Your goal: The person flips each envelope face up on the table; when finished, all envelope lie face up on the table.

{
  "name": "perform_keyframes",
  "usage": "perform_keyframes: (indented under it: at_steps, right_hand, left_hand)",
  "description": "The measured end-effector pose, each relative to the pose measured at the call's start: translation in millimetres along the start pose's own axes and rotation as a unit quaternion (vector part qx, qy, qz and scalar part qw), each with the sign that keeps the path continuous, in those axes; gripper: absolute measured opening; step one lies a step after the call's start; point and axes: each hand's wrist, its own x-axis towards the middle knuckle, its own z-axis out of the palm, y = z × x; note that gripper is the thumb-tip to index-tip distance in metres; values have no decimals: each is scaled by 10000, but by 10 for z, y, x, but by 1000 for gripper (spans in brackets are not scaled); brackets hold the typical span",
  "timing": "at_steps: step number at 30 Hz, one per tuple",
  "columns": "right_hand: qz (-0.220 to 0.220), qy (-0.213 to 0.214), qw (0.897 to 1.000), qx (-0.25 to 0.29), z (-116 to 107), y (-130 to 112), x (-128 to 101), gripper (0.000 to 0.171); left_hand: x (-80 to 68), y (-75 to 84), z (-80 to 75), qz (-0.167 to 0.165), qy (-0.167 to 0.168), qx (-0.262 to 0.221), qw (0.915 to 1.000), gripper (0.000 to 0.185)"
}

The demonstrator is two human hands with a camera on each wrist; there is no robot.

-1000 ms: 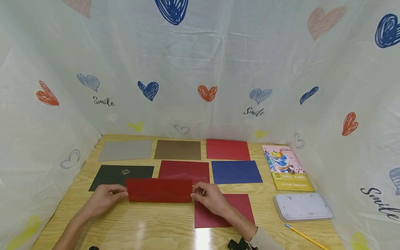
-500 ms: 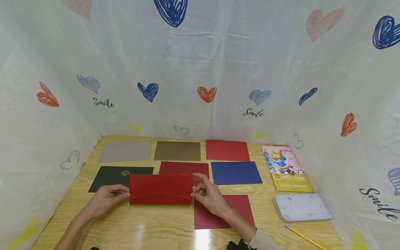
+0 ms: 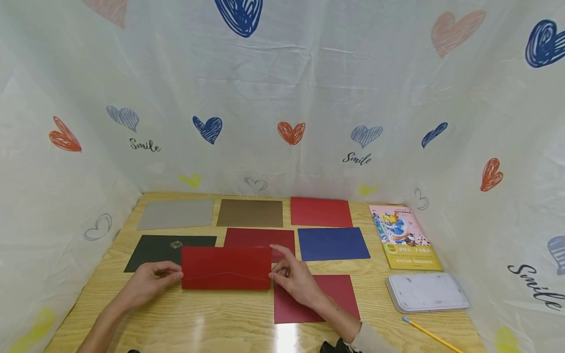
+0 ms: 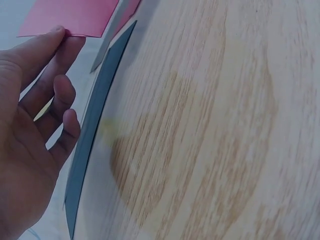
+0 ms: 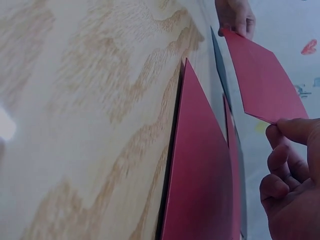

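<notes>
A red envelope (image 3: 226, 267) with a curved flap edge is held up above the table, its face tilted toward me. My left hand (image 3: 152, 283) pinches its left edge between thumb and forefinger; the left wrist view shows the other fingers loosely bent below the envelope (image 4: 70, 17). At the opposite edge my right hand (image 3: 296, 278) pinches the lower corner, with the forefinger stretched up toward the top corner. In the right wrist view the envelope (image 5: 265, 80) spans both hands. A dark red envelope (image 3: 335, 299) lies partly beneath my right hand and forearm.
Flat on the table lie grey (image 3: 176, 214), brown (image 3: 250, 213), bright red (image 3: 321, 212), dark green (image 3: 154, 247), crimson (image 3: 256, 236) and blue (image 3: 334, 243) rectangles. On the right are a book (image 3: 406, 238), a white case (image 3: 428, 292) and a yellow pencil (image 3: 430, 334).
The red envelope has tilted up, so more of its face and its curved flap line show. My right forefinger has stretched upward. Almost nothing differs over the last half second.
</notes>
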Motion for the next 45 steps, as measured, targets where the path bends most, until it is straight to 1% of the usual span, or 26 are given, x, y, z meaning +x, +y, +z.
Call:
perform_keyframes:
  at_steps: [3,6,8,10,14,17,19,22,28,31,36,40,45]
  right_hand:
    - [23,-108,9999,15,32,161,-1,63]
    - [33,-205,9998,-16,53,302,-2,59]
    - [52,-206,9998,-34,57,309,-5,54]
    - [151,-243,9996,-54,60,313,-5,48]
    - [357,-369,9986,-92,62,315,-2,37]
    - [421,-477,9979,-130,60,315,1,35]
    - [426,-528,9975,-186,59,315,4,35]
    - [462,-573,9968,-304,56,310,8,35]
    - [549,-670,9951,-479,55,285,7,35]
    - [581,-724,9943,-525,61,280,1,35]
    - [649,-794,9928,-625,80,275,-9,35]
    - [727,-892,9904,-760,91,273,-19,35]
    - [943,-982,9873,-816,101,273,-30,36]
  left_hand:
    - [2,5,1,-104,80,85,9999,14]
    - [10,8,-10,-115,11,112,9999,14]
    - [16,7,-17,-65,-65,94,9999,13]
    - [25,0,-27,30,-175,106,9998,14]
    - [40,-26,-35,165,-553,-185,9982,18]
    - [42,-50,-30,199,-847,-349,9956,20]
    - [39,-64,-26,248,-933,-245,9950,17]
    - [36,-68,-21,271,-915,-107,9954,14]
    - [46,-56,-26,263,-931,-22,9953,16]
    - [46,-51,-25,217,-941,-42,9953,20]
    - [42,-26,-16,119,-785,-108,9968,39]
    - [34,-27,-8,247,-722,-196,9969,51]
    - [21,-52,-2,443,-755,-244,9959,50]
